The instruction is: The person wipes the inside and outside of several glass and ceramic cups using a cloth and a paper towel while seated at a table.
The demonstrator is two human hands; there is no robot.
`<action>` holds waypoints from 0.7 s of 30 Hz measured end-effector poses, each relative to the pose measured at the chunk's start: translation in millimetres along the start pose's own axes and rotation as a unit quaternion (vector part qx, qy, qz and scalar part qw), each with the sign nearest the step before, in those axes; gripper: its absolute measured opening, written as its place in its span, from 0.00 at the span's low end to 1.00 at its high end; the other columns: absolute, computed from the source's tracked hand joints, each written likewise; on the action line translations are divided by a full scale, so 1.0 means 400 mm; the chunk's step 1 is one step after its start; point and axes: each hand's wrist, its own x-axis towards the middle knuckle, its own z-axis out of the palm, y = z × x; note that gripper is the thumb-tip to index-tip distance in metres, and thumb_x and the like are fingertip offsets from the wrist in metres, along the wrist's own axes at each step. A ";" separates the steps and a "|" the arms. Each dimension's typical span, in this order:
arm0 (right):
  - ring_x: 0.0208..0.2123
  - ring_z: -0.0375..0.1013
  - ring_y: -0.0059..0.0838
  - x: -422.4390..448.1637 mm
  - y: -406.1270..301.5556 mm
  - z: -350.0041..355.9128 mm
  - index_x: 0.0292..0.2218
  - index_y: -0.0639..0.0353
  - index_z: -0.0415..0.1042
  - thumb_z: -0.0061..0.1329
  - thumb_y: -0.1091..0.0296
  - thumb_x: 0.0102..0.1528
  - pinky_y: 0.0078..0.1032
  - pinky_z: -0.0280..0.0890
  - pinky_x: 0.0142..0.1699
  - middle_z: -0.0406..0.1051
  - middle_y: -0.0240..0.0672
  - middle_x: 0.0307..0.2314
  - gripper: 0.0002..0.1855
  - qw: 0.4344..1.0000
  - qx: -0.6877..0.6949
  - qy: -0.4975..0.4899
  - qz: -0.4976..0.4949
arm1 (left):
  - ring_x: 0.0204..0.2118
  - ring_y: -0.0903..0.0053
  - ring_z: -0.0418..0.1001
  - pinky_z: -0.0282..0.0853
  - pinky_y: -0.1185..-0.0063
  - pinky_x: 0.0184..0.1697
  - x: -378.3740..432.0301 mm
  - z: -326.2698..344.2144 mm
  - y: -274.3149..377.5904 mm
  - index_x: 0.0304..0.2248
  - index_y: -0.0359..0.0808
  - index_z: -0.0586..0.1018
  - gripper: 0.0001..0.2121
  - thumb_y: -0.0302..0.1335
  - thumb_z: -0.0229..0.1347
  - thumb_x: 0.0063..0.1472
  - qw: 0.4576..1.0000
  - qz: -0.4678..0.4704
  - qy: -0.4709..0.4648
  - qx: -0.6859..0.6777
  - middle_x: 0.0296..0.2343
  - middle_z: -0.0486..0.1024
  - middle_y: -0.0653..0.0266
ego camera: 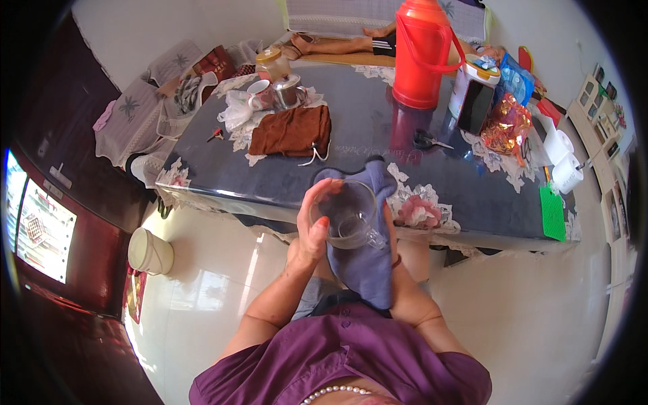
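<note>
A clear glass mug [344, 215], its handle toward the lower right, is held above the near edge of the table. My left hand [318, 223] grips its left side, thumb and fingers on the glass. A blue-purple cloth [362, 268] lies behind and under the mug and hangs toward my lap. My right hand [392, 235] is at the mug's right side with the cloth; most of its fingers are hidden by cloth and glass. Beyond the mug, a brown drawstring pouch [291, 132] and black-handled scissors [431, 140] lie on the table.
The dark table [359, 126] bears a red thermos flask [420, 61], a lidded metal cup [289, 92], a patterned mug [260, 95], a smartphone [475, 106] and toilet paper rolls [567, 172]. A bucket [149, 250] stands on the floor at left. Another person lies behind the table.
</note>
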 end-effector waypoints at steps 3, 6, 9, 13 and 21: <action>0.43 0.63 0.26 0.011 -0.020 -0.006 0.46 0.63 0.59 0.33 0.59 0.56 0.25 0.59 0.48 0.63 0.37 0.42 0.20 0.982 -0.185 -0.008 -0.025 | 0.45 0.65 0.60 0.51 0.71 0.50 0.018 0.012 0.028 0.45 0.26 0.62 0.32 0.48 0.45 0.49 0.983 0.114 -0.070 0.127 0.41 0.65 0.50; 0.38 0.67 0.28 0.019 -0.025 -0.008 0.44 0.61 0.61 0.29 0.55 0.57 0.25 0.64 0.44 0.64 0.37 0.40 0.21 0.924 -0.374 0.005 -0.080 | 0.47 0.63 0.58 0.49 0.71 0.51 0.054 -0.018 0.010 0.47 0.28 0.60 0.31 0.44 0.46 0.49 0.961 0.124 -0.131 0.211 0.42 0.65 0.52; 0.40 0.67 0.29 0.019 -0.021 0.012 0.44 0.59 0.61 0.30 0.53 0.57 0.25 0.63 0.44 0.64 0.38 0.41 0.22 0.996 0.075 0.054 0.019 | 0.50 0.64 0.56 0.50 0.71 0.52 0.050 -0.029 0.025 0.51 0.30 0.56 0.28 0.34 0.46 0.52 0.965 0.048 -0.126 0.227 0.47 0.60 0.52; 0.41 0.65 0.30 0.008 -0.052 0.045 0.47 0.58 0.58 0.32 0.49 0.55 0.26 0.62 0.45 0.63 0.38 0.41 0.25 0.998 0.016 0.053 -0.007 | 0.53 0.64 0.55 0.50 0.74 0.52 0.023 0.026 0.074 0.52 0.30 0.53 0.27 0.28 0.45 0.54 0.987 -0.093 -0.067 0.111 0.50 0.54 0.49; 0.51 0.48 0.41 0.002 0.045 -0.020 0.49 0.63 0.51 0.49 0.57 0.46 0.36 0.44 0.54 0.48 0.48 0.48 0.34 0.646 -0.637 0.077 -0.414 | 0.45 0.66 0.59 0.55 0.75 0.48 0.056 0.040 0.034 0.52 0.39 0.58 0.23 0.32 0.44 0.55 0.976 -0.111 -0.048 0.179 0.47 0.55 0.52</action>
